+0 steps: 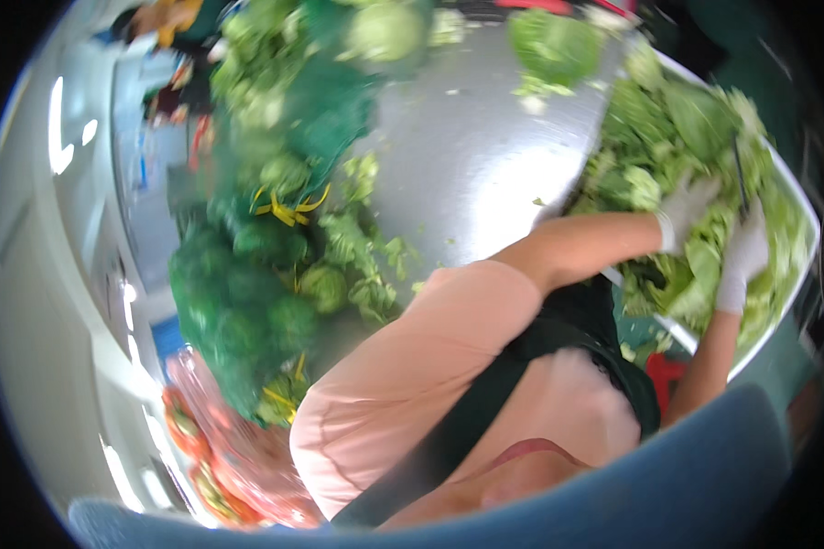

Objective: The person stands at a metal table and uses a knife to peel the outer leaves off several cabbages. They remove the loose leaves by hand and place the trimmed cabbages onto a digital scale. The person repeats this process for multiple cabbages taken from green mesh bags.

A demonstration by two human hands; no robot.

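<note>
A white tub (811, 218) at the right is heaped with cut and loose green leaves (702, 113), lettuce or cabbage. My left hand (688, 209), in a pale glove, lies among these leaves with its fingers apart. To the right of it, my right hand (747, 250), also gloved, grips a thin dark knife (739, 168). Its blade points up the picture, over the leaves. Blur and foliage hide the fingertips of both hands in part.
A steel table (446, 144) carries leaf scraps and a green head (555, 44). Green mesh bags (233, 309) of round heads, with yellow ties (288, 208), stand along its left side. Clear plastic bags (237, 446) lie lower left. People (178, 24) are in the background.
</note>
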